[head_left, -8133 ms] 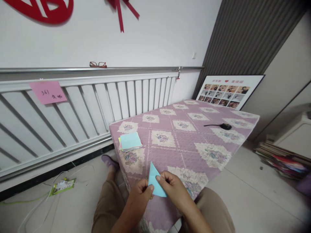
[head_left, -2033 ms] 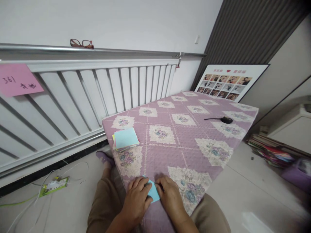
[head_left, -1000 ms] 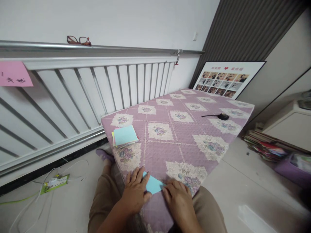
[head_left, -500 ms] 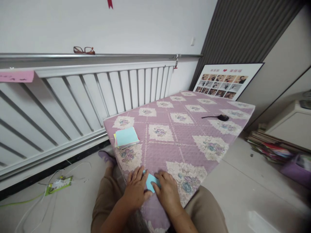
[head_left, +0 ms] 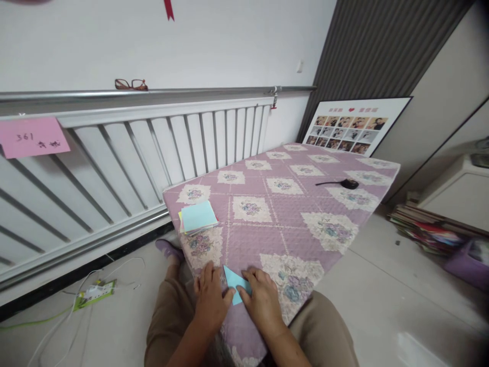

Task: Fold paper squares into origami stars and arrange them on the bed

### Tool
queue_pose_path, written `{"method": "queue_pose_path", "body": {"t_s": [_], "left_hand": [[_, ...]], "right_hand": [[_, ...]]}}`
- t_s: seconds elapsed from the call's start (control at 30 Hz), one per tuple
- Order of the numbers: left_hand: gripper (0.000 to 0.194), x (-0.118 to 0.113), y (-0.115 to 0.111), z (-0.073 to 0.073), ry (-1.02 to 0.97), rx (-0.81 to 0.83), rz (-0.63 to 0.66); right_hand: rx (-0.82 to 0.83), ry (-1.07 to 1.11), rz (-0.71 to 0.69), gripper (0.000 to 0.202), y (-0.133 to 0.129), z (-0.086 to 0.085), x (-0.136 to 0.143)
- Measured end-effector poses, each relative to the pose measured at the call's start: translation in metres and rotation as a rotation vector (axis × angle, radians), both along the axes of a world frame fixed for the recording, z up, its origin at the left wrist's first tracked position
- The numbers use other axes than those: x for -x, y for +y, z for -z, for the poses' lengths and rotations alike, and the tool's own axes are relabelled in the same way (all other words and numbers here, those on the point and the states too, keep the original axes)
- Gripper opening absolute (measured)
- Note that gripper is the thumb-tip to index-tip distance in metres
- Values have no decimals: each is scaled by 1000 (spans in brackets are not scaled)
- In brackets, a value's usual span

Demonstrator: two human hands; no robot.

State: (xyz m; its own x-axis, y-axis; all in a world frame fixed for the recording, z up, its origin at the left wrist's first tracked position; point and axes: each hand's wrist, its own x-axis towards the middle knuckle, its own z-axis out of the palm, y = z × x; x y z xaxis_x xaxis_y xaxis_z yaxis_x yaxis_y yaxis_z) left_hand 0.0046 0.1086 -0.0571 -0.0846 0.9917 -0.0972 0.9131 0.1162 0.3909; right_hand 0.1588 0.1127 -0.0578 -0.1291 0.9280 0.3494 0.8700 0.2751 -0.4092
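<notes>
A folded light-blue paper [head_left: 238, 283], showing a pointed triangular corner, lies on the flowered tablecloth [head_left: 252, 234] near its front edge. My right hand [head_left: 262, 293] is closed on its right side, with the thumb pressing on top and the other fingers curled at the edge. My left hand [head_left: 212, 295] rests at the paper's left, its thumb tip touching the lower left edge. The other left fingers lie stretched on the cloth, off the paper. Farther off at the left edge sits a stack of coloured paper squares [head_left: 199, 216], light blue on top.
A black object with a thin tail [head_left: 348, 183] lies on the far right of the table. Along the left stands a white radiator [head_left: 214, 137], with glasses [head_left: 131, 84] on the pipe above. A power strip [head_left: 95, 293] and cables lie on the floor.
My left hand has slid left and its fingers have come off the paper, uncovering the upper corner. My right hand stays on the paper. The view has shifted slightly.
</notes>
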Motion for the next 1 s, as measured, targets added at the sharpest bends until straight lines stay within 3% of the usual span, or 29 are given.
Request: {"method": "queue_pose_path", "body": {"t_s": [0.2,0.37,0.6,0.77,1.0], "left_hand": [[26,-11,6,-10,-85,17,-61],[7,-11,7,-13,-247,-100,-17],[6,-7,3,-7,-735,-74,-8],[18,-11,-3,-7,-1204,23,-5],[17,-4,-16,-13,-1074,48,-47]], "right_hand": [[37,-11,-3,35,0,0,-1],[81,15,-26,39,1,-1,-2],[118,216,-141,14,2,-8,-9],[130,468,-221,26,0,-11,-14],[56,542,-209,24,-15,-14,-10]]}}
